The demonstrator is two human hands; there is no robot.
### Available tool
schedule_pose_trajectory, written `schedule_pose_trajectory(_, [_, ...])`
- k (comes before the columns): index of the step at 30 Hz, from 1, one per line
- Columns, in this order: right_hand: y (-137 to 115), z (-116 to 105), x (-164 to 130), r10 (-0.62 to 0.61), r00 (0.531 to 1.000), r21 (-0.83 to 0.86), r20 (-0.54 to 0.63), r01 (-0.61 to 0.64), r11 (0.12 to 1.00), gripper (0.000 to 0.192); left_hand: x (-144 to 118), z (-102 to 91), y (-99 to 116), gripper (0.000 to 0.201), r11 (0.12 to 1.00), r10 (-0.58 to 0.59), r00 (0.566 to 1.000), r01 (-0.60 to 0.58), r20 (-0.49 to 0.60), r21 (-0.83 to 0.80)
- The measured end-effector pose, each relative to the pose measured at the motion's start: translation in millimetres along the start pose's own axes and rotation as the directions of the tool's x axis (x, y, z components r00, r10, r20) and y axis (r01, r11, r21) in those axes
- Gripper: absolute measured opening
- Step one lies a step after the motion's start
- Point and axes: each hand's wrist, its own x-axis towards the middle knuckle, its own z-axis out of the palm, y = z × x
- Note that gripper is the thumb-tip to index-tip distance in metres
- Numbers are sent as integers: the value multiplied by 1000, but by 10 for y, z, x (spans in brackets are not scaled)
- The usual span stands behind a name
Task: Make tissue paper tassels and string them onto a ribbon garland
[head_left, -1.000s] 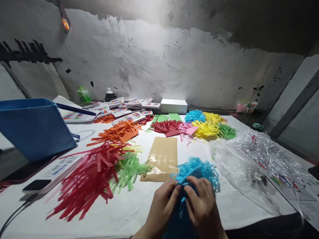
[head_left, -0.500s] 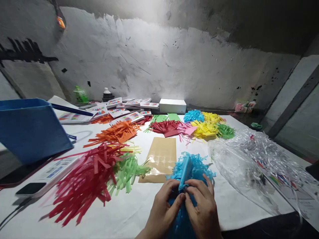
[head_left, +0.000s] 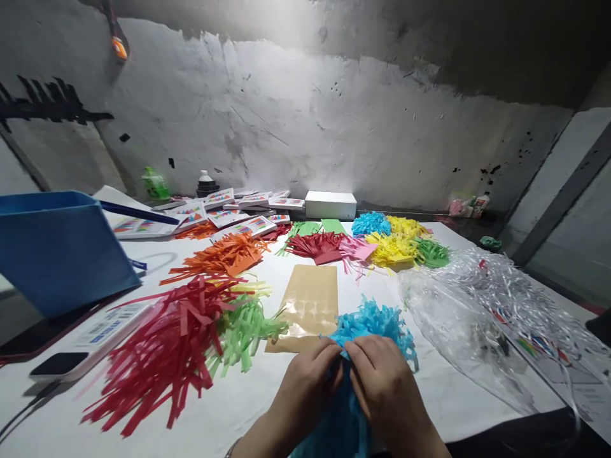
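Note:
Both hands meet at the bottom centre of the head view around a bundle of blue fringed paper (head_left: pixel 372 321). My left hand (head_left: pixel 305 385) pinches the bundle from the left, and my right hand (head_left: pixel 382 381) grips it from the right. The frilled top of the blue paper fans out above my fingers, and more blue paper hangs down between my wrists. A tan sheet with clear round stickers (head_left: pixel 308 305) lies flat just beyond my left hand.
Piles of cut paper strips cover the white table: red (head_left: pixel 162 350), light green (head_left: pixel 243 327), orange (head_left: pixel 224 251), yellow (head_left: pixel 394 245). A blue bin (head_left: pixel 57 248) stands far left, a phone (head_left: pixel 60 364) near it. Crumpled clear plastic (head_left: pixel 482 305) fills the right. A white box (head_left: pixel 331 204) sits by the wall.
The folded blue stub that stood up between my thumbs is now tucked under my fingers. My hands have closed tighter on the bundle, and its fringe spreads wider above them.

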Motion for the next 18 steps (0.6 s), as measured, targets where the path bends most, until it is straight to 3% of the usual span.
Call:
schedule_pose_trajectory(2, [48, 13, -3, 74, 995, 123, 73, -83, 989, 25, -3, -3, -45, 17, 996, 70, 997, -69, -29, 51])
schedule_pose_trajectory(4, [101, 7, 4, 225, 959, 250, 170, -262, 932, 27, 12, -23, -76, 26, 989, 127, 990, -122, -62, 85])
schedule_pose_trajectory(6, [137, -14, 27, 369, 886, 336, 281, -451, 827, 29, 44, -52, -83, 31, 976, 192, 979, -182, -72, 122])
schedule_pose_trajectory(9, [161, -42, 66, 522, 739, 399, 427, -672, 624, 32, 103, -100, -49, 20, 948, 273, 961, -260, -50, 183])
schedule_pose_trajectory(11, [183, -43, 67, 601, 655, 434, 458, -755, 492, 35, 130, -128, -12, 17, 943, 278, 959, -261, -61, 204])
schedule_pose_trajectory(13, [238, -29, 41, 711, 581, 490, 396, -789, 371, 38, 131, -158, 19, 21, 953, 256, 961, -234, -103, 191])
schedule_pose_trajectory(15, [341, -8, -14, 845, 449, 582, 290, -784, 217, 41, 109, -206, 35, 23, 972, 220, 963, -203, -154, 120])
schedule_pose_trajectory(18, [599, 16, -177, 965, 163, 740, 206, -671, -45, 45, 75, -357, 33, 19, 984, 64, 980, -93, -188, -152])
